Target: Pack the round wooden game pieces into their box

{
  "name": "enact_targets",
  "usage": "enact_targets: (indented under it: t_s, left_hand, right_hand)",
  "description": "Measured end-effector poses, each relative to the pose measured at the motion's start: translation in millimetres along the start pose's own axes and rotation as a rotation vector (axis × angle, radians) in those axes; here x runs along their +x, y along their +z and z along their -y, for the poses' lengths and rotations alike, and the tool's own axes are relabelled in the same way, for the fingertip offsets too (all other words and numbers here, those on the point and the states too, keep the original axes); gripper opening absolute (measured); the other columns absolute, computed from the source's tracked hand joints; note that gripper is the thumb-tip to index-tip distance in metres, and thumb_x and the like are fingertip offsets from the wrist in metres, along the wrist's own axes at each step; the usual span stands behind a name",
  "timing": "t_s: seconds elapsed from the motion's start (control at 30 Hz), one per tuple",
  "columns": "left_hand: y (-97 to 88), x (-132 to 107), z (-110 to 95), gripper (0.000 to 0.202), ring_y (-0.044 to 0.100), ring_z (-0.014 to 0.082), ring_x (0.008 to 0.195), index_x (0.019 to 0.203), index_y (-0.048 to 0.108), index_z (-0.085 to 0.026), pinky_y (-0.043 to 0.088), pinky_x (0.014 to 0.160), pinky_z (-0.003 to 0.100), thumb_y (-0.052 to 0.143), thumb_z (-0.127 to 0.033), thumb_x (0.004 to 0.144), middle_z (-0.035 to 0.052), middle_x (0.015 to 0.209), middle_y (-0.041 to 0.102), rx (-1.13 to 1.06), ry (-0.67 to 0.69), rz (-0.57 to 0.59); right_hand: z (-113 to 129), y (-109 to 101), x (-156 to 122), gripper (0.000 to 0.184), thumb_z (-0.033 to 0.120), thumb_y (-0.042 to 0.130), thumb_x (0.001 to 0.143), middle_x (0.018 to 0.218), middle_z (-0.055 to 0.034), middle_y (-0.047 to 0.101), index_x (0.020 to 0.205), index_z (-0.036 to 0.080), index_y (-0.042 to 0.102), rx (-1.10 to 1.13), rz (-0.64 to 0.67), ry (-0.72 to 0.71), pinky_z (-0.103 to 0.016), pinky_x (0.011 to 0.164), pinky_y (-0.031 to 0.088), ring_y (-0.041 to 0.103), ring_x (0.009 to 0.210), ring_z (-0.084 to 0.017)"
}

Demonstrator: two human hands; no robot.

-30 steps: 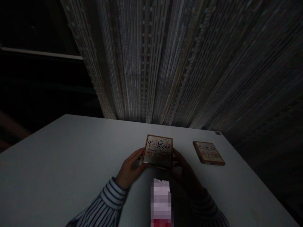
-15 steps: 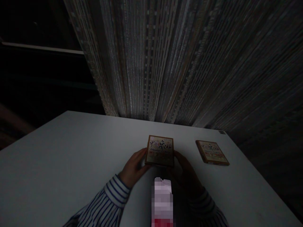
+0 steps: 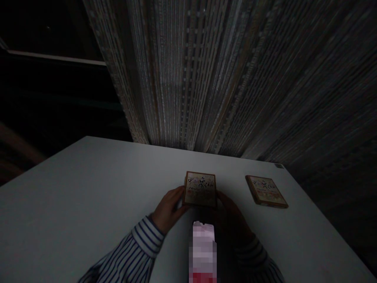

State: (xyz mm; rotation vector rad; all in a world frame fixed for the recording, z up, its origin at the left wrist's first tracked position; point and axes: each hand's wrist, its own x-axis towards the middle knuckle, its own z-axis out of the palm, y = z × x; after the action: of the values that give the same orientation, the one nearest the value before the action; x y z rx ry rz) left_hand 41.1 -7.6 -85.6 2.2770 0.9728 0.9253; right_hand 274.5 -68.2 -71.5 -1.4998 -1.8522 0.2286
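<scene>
Between my two hands is a flat, square Chinese chess box [image 3: 200, 190] with a brown border and dark brush-style characters on its lid. My left hand [image 3: 168, 208] grips its left side, fingers along the edge and thumb at the near corner. On the opposite side my right hand [image 3: 232, 212] holds the box's right edge; deep shadow hides most of its fingers. Whether the box's underside touches the table cannot be made out. A second, similar Chinese chess box [image 3: 267, 191] lies flat on the table to the right, apart from both hands.
Both boxes are at a white table [image 3: 88, 188]. Behind its far edge hangs a striped curtain [image 3: 176, 78]. A small dark patch [image 3: 279, 166] marks the far right corner. A bright, pixelated upright object [image 3: 203, 247] stands between my forearms. The left background is very dark.
The held box tips slightly and sits a touch lower in view, with both hands still on it. The whole scene shifts a little to the right.
</scene>
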Motion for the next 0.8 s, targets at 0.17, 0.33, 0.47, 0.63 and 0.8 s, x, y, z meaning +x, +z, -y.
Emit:
enact_targets:
  t_s: [0.17, 0.33, 0.47, 0.63, 0.8]
  left_hand:
    - [-1.4, 0.9, -1.0, 0.053, 0.048, 0.0264, 0.119, 0.133, 0.040, -0.022, 0.040, 0.099, 0.049, 0.056, -0.031, 0.084, 0.0130, 0.131, 0.051, 0.027, 0.000, 0.019]
    - [-1.7, 1.3, -0.9, 0.051, 0.049, 0.0272, 0.119, 0.132, 0.042, -0.023, 0.040, 0.098, 0.050, 0.056, -0.034, 0.083, 0.0123, 0.130, 0.053, 0.037, -0.014, 0.020]
    - [-1.8, 1.7, -2.0, 0.050, 0.050, 0.0269, 0.117, 0.129, 0.045, -0.020, 0.042, 0.097, 0.049, 0.056, -0.034, 0.083, 0.0135, 0.128, 0.054, 0.032, -0.031, 0.019]
    - [-2.3, 3.1, -3.9, 0.048, 0.051, 0.0257, 0.117, 0.129, 0.045, -0.022, 0.042, 0.097, 0.050, 0.055, -0.033, 0.084, 0.0116, 0.128, 0.054, 0.001, -0.031, 0.031]
    - [-2.9, 4.2, -4.6, 0.048, 0.050, 0.0260, 0.117, 0.129, 0.045, -0.022, 0.041, 0.097, 0.050, 0.055, -0.031, 0.083, 0.0115, 0.128, 0.055, -0.018, -0.051, 0.055]
  right_hand:
    - [5.0, 1.1, 2.4, 0.049, 0.026, 0.058, 0.076, 0.117, -0.0123, 0.062, 0.124, 0.020, 0.051, 0.042, 0.034, 0.052, -0.047, 0.088, 0.050, 0.059, 0.106, -0.029]
    - [5.6, 2.7, 1.6, 0.053, 0.025, 0.058, 0.075, 0.115, -0.0093, 0.064, 0.127, 0.023, 0.049, 0.061, 0.052, 0.095, -0.045, 0.087, 0.051, 0.060, 0.104, -0.027]
    - [3.8, 4.0, 1.2, 0.050, 0.027, 0.059, 0.075, 0.115, -0.0114, 0.064, 0.124, 0.020, 0.052, 0.018, 0.061, 0.092, -0.045, 0.086, 0.051, 0.061, 0.102, -0.029]
    - [0.5, 6.7, 2.6, 0.046, 0.026, 0.056, 0.078, 0.114, -0.0106, 0.064, 0.123, 0.020, 0.052, -0.030, 0.081, 0.037, -0.044, 0.085, 0.052, 0.061, 0.101, -0.028]
    - [-1.0, 7.9, 2.2, 0.045, 0.027, 0.053, 0.079, 0.113, -0.0087, 0.064, 0.123, 0.022, 0.051, -0.032, 0.103, 0.034, -0.044, 0.085, 0.052, 0.061, 0.102, -0.027]
